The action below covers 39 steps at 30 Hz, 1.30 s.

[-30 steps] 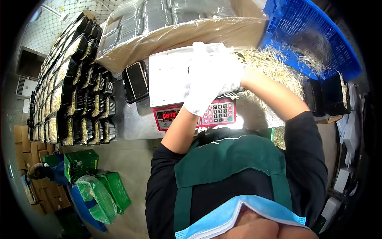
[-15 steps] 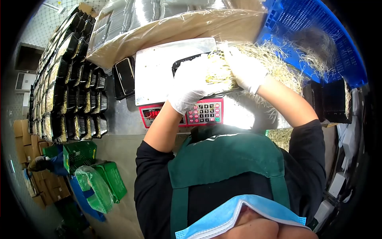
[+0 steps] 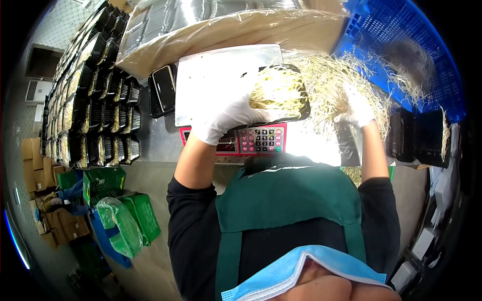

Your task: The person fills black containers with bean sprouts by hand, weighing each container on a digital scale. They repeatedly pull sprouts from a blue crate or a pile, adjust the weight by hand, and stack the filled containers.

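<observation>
My left hand, in a white glove, grips a black plastic tray heaped with pale bean sprouts, holding it just above the white platform of the scale. My right hand, also gloved, is off to the right in the loose pile of sprouts on the table, fingers closed on a small bunch. The scale's red keypad panel faces me below the tray.
A blue crate with sprouts stands at the back right. Empty black trays sit at the right. Rows of filled trays cover the left. A cardboard box with bagged trays lies behind the scale. Green baskets sit on the floor.
My right hand left the tray and moved right into the loose sprouts. My left hand now holds the filled tray alone, shifted slightly right over the scale.
</observation>
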Tool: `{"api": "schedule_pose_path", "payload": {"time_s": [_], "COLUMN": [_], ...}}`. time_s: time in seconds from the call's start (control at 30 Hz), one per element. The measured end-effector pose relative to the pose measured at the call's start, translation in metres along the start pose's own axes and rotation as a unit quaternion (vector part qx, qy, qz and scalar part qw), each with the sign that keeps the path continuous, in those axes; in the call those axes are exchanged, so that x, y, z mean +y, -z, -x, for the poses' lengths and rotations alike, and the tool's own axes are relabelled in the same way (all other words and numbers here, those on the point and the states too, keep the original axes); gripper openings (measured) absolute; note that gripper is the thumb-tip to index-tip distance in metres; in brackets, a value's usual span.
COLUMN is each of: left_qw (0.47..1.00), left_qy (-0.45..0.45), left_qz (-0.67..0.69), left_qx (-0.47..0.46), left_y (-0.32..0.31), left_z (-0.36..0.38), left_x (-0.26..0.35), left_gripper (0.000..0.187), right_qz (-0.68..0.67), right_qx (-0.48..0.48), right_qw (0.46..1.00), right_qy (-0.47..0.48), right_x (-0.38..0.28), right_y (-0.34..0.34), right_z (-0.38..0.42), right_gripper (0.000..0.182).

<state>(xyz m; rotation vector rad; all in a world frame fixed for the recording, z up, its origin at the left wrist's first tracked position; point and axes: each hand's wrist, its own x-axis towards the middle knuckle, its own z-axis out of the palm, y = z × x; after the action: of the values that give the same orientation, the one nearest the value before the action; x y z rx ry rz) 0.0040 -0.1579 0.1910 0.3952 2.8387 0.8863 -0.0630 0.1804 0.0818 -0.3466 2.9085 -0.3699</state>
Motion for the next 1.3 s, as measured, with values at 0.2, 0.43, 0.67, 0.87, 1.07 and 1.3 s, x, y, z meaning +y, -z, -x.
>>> {"api": "schedule_pose_path", "payload": {"time_s": [0.2, 0.43, 0.67, 0.87, 1.07, 1.3], "left_qw": [0.963, 0.889, 0.936, 0.960, 0.953, 0.974], "left_qy": [0.013, 0.134, -0.175, -0.176, -0.242, -0.147], "left_qz": [0.128, 0.331, -0.117, -0.113, 0.036, 0.036], "left_qx": [0.236, 0.286, 0.281, 0.188, 0.181, 0.167], "left_y": [0.011, 0.016, -0.055, -0.050, -0.051, -0.036], "left_z": [0.062, 0.098, 0.008, -0.005, 0.002, 0.022], "left_x": [-0.068, -0.067, -0.028, -0.032, -0.029, -0.019], "left_gripper": [0.059, 0.055, 0.075, 0.056, 0.052, 0.084], "right_qz": [-0.485, -0.541, -0.351, -0.031, 0.004, -0.439], "right_qx": [0.083, 0.134, 0.023, 0.112, 0.141, 0.131], "right_qw": [0.870, 0.817, 0.889, 0.956, 0.902, 0.871], "right_qy": [0.040, 0.149, 0.293, 0.269, 0.408, 0.177], "right_x": [0.055, -0.031, -0.168, -0.176, -0.168, -0.127], "right_y": [-0.017, 0.017, 0.037, -0.005, 0.039, 0.026], "right_z": [-0.009, -0.006, -0.028, -0.004, 0.000, -0.003], "right_gripper": [0.038, 0.042, 0.049, 0.037, 0.031, 0.060]}}
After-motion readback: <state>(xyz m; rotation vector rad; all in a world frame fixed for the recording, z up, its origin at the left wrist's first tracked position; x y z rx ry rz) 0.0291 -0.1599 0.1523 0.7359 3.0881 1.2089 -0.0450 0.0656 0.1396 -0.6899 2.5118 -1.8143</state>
